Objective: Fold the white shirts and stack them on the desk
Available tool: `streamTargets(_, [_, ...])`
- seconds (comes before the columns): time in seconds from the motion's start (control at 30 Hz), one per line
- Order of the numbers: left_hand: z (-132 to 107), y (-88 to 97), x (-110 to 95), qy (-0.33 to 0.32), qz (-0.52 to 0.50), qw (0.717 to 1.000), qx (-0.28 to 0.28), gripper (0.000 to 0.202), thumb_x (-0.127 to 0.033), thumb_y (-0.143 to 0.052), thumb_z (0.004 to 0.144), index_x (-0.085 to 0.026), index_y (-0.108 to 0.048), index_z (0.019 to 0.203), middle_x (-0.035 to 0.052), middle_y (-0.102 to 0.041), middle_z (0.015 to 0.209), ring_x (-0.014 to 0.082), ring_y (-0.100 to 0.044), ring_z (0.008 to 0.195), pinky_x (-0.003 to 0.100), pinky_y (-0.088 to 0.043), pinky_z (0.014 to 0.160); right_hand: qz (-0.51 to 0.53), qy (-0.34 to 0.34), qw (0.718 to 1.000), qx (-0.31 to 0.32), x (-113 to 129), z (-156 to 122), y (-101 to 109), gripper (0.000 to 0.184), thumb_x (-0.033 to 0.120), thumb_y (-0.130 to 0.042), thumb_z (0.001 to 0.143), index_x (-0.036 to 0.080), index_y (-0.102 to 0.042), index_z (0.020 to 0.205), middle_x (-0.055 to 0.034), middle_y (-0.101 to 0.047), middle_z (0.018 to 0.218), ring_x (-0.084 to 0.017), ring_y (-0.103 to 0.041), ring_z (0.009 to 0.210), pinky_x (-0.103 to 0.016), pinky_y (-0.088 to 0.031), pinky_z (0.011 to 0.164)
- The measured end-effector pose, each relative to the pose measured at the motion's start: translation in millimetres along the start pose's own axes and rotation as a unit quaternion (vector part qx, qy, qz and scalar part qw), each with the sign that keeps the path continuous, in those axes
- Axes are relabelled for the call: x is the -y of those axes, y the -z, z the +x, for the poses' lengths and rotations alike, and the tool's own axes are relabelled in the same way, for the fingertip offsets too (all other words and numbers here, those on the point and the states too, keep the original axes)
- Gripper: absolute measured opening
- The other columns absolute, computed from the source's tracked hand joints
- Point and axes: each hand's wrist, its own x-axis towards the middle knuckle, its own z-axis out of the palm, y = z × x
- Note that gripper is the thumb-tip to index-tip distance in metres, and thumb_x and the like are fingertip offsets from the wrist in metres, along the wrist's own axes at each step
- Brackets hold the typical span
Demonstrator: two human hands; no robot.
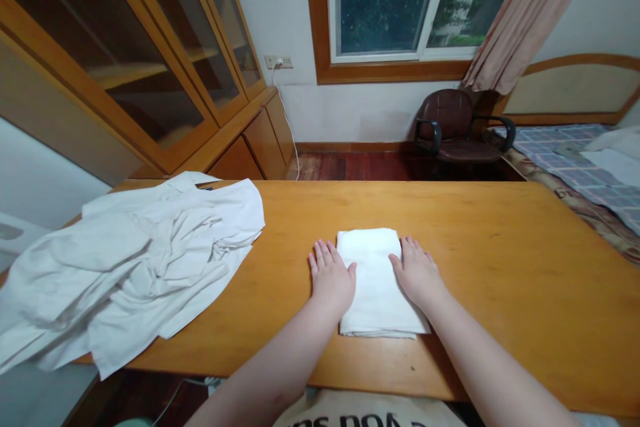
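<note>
A white cloth folded into a neat rectangle (375, 287) lies flat on the wooden table (500, 267), close to its front edge. Along the left side of the folded cloth rests my left hand (331, 277), fingers stretched forward and thumb on the fabric. My right hand (417, 273) lies at the cloth's right side in the same way, its thumb touching the top layer. Both hands are open and grip nothing. At the bottom edge of the cloth several stacked layers show. What kind of item the folded cloth is, I cannot tell.
A loose heap of white clothing (150, 253) covers the table's left end and hangs over the front edge. Behind the table stand a glass-door cabinet (190, 60), a brown armchair (453, 123) and a bed (575, 153) at the right.
</note>
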Motion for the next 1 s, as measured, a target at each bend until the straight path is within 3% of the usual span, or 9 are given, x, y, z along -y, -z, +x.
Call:
streamTargets(0.1, [-18, 1.7, -9, -0.095, -0.003, 0.995, -0.02, 0.071, -0.036, -0.041, 0.087, 0.004, -0.024, 0.143, 0.0256, -0.015, 0.15, 0.0354, -0.008, 0.141, 0.051, -0.009, 0.113, 0.01, 0.045, 0.998, -0.052, 29, -11, 11, 0.06, 0.038, -0.033, 0.093, 0.003, -0.035, 0.141, -0.022, -0.031, 0.147, -0.032, -0.025, 0.137, -0.049, -0.023, 0.108])
streamTargets(0.2, [-36, -5.1, -15, -0.231, -0.022, 0.973, 0.001, 0.07, -0.038, -0.04, 0.087, -0.011, -0.018, 0.148, 0.0156, -0.013, 0.154, 0.0328, -0.005, 0.141, 0.052, -0.009, 0.113, 0.049, 0.163, 0.985, -0.018, 53, -29, 8, 0.059, 0.043, -0.033, 0.093, 0.011, -0.035, 0.143, -0.0131, -0.028, 0.15, -0.026, -0.02, 0.139, -0.046, -0.022, 0.11])
streamTargets(0.27, [-43, -9.7, -15, -0.274, -0.026, 0.961, 0.014, 0.071, -0.038, -0.04, 0.087, -0.02, -0.012, 0.149, 0.0105, -0.009, 0.155, 0.0318, -0.004, 0.142, 0.053, -0.009, 0.113, 0.066, 0.197, 0.978, 0.026, 59, -39, 1, 0.061, 0.048, -0.033, 0.092, 0.015, -0.036, 0.143, -0.0101, -0.029, 0.15, -0.026, -0.021, 0.139, -0.046, -0.022, 0.11])
streamTargets(0.37, [-48, -12.2, -8, -0.291, -0.026, 0.956, 0.022, 0.075, -0.038, -0.041, 0.086, -0.019, -0.006, 0.149, 0.0105, -0.004, 0.155, 0.0312, -0.001, 0.142, 0.052, -0.008, 0.113, 0.06, 0.216, 0.974, 0.045, 54, -46, -9, 0.063, 0.052, -0.033, 0.092, 0.016, -0.033, 0.144, -0.0084, -0.027, 0.15, -0.025, -0.019, 0.14, -0.047, -0.021, 0.111])
streamTargets(0.53, [-52, -12.9, 7, -0.282, -0.024, 0.959, 0.029, 0.075, -0.037, -0.038, 0.087, -0.009, -0.006, 0.149, 0.0123, -0.003, 0.155, 0.0278, 0.0, 0.142, 0.048, -0.009, 0.115, 0.018, 0.22, 0.975, 0.027, 36, -48, -13, 0.063, 0.052, -0.032, 0.092, 0.017, -0.031, 0.145, -0.0059, -0.025, 0.151, -0.022, -0.017, 0.14, -0.044, -0.019, 0.112])
streamTargets(0.67, [-61, -13.9, 22, -0.252, -0.04, 0.965, 0.054, 0.075, -0.038, -0.042, 0.086, -0.008, -0.013, 0.148, 0.015, -0.005, 0.154, 0.0294, -0.001, 0.142, 0.049, -0.016, 0.113, 0.01, 0.173, 0.985, 0.004, 18, -54, -16, 0.062, 0.046, -0.035, 0.092, 0.017, -0.027, 0.146, -0.0085, -0.024, 0.151, -0.024, -0.018, 0.14, -0.049, -0.019, 0.112])
streamTargets(0.83, [-66, -11.0, 43, -0.206, -0.153, 0.963, 0.082, 0.072, -0.039, -0.044, 0.086, -0.009, -0.018, 0.147, 0.017, -0.009, 0.153, 0.0302, -0.01, 0.141, 0.051, -0.016, 0.113, 0.13, 0.114, 0.985, 0.009, -6, -55, -20, 0.065, 0.042, -0.041, 0.089, 0.009, -0.029, 0.144, -0.0162, -0.019, 0.152, -0.026, -0.016, 0.14, -0.046, -0.022, 0.112])
streamTargets(0.93, [-61, -10.7, 46, -0.153, -0.294, 0.94, 0.074, 0.069, -0.037, -0.044, 0.086, -0.012, -0.024, 0.146, 0.0133, -0.015, 0.154, 0.0263, -0.013, 0.141, 0.046, -0.015, 0.115, 0.289, 0.035, 0.957, -0.004, -14, -49, -20, 0.069, 0.044, -0.048, 0.083, 0.01, -0.031, 0.141, -0.0184, -0.024, 0.15, -0.026, -0.024, 0.138, -0.047, -0.023, 0.112])
streamTargets(1.0, [-56, -11.5, 44, -0.089, -0.43, 0.896, 0.064, 0.068, -0.035, -0.046, 0.084, -0.013, -0.026, 0.145, 0.0121, -0.019, 0.153, 0.0243, -0.017, 0.141, 0.042, -0.019, 0.114, 0.434, -0.039, 0.9, -0.007, -15, -45, -17, 0.067, 0.045, -0.05, 0.081, 0.014, -0.034, 0.138, -0.0175, -0.034, 0.146, -0.027, -0.033, 0.134, -0.048, -0.028, 0.109])
